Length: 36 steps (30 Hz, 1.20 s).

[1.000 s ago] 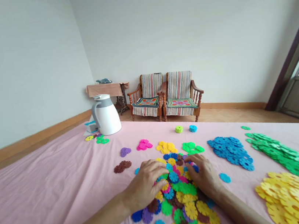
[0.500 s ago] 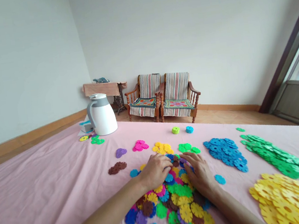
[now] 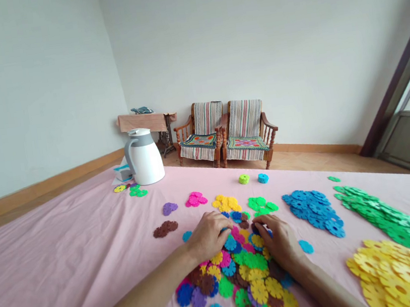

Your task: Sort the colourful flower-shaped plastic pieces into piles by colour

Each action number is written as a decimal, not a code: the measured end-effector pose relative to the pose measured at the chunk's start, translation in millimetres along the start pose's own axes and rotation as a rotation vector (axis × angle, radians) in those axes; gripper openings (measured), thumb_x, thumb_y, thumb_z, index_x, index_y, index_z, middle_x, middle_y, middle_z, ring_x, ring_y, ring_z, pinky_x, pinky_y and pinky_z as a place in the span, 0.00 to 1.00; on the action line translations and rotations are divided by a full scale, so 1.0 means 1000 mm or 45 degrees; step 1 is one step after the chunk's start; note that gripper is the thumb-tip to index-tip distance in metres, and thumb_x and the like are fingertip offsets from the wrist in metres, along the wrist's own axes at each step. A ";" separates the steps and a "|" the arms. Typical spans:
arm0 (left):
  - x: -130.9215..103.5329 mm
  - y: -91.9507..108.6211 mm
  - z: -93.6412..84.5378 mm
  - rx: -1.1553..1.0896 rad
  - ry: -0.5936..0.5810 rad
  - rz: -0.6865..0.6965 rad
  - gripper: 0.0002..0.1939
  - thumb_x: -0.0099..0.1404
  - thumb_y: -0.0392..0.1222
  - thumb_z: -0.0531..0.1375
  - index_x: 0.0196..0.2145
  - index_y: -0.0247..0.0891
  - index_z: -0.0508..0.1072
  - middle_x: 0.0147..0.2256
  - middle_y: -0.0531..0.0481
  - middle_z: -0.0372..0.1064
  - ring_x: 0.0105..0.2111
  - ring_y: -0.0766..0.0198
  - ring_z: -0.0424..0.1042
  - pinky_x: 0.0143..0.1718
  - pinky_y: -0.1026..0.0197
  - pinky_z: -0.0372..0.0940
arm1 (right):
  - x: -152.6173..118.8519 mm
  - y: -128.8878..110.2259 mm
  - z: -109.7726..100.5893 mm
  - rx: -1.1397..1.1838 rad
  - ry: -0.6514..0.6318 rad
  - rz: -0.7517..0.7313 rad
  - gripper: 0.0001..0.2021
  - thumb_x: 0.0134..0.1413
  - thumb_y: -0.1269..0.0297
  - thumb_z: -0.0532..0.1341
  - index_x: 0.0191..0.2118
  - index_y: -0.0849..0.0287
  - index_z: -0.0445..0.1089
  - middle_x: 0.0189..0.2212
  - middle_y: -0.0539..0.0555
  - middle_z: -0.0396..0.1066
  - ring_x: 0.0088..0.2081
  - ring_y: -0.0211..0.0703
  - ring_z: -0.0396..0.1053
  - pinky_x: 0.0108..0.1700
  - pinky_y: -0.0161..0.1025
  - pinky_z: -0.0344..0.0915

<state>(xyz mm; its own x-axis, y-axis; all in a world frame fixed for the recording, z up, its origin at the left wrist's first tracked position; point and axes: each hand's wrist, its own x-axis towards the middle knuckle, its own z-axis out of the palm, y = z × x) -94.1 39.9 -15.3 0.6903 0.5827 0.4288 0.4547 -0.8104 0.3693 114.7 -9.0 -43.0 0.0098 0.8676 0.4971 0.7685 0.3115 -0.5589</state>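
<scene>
A mixed pile of notched plastic discs in many colours lies in front of me on a pink cloth. My left hand rests at the pile's far left side, its fingers curled inward and the fingertips partly hidden. Across from it, my right hand has thumb and index finger pinched together over the pile's right edge, beside a dark disc. What either hand grips, if anything, cannot be made out. Just beyond the fingers lie small groups of yellow discs, green discs and brown discs.
To the right are heaps of blue discs, green discs and yellow discs. Pink discs and purple discs lie farther left. A white jug stands at the back left. Two wooden chairs are beyond the table.
My right fingers have drawn in from a more stretched pose to a pinch. My left hand has shifted slightly, its fingers still curled. The view has turned a little left.
</scene>
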 end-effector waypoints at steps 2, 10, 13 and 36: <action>0.000 0.005 -0.002 -0.032 0.032 -0.013 0.08 0.61 0.33 0.56 0.36 0.40 0.74 0.36 0.51 0.73 0.40 0.62 0.68 0.46 0.58 0.58 | 0.001 -0.006 -0.004 0.053 0.051 0.024 0.11 0.57 0.61 0.52 0.33 0.57 0.71 0.31 0.53 0.71 0.36 0.43 0.67 0.38 0.39 0.61; 0.000 0.037 -0.010 -0.259 0.147 -0.169 0.07 0.59 0.40 0.59 0.37 0.39 0.73 0.36 0.51 0.71 0.38 0.63 0.68 0.41 0.63 0.61 | -0.004 -0.035 -0.003 0.425 0.002 0.106 0.10 0.55 0.59 0.55 0.33 0.56 0.71 0.29 0.51 0.70 0.30 0.39 0.66 0.33 0.35 0.62; -0.001 0.039 -0.007 -0.310 0.139 -0.179 0.05 0.60 0.38 0.59 0.35 0.39 0.74 0.33 0.52 0.72 0.35 0.65 0.69 0.39 0.64 0.62 | -0.008 -0.041 0.001 0.481 -0.047 0.067 0.10 0.55 0.59 0.55 0.33 0.57 0.70 0.29 0.51 0.70 0.30 0.40 0.67 0.34 0.35 0.63; -0.022 -0.113 -0.073 0.321 0.543 -1.005 0.11 0.57 0.32 0.55 0.38 0.36 0.71 0.39 0.47 0.72 0.37 0.62 0.70 0.39 0.63 0.63 | -0.006 -0.024 -0.006 0.097 0.041 0.005 0.13 0.57 0.59 0.50 0.34 0.55 0.70 0.31 0.52 0.72 0.31 0.41 0.68 0.34 0.36 0.64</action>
<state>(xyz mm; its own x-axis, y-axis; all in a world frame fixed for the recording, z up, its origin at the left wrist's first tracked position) -201.8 123.3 -6.6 -0.1130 0.9028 0.4149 0.8479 -0.1301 0.5140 99.7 -23.5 -28.6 0.0343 0.8563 0.5154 0.7177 0.3378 -0.6090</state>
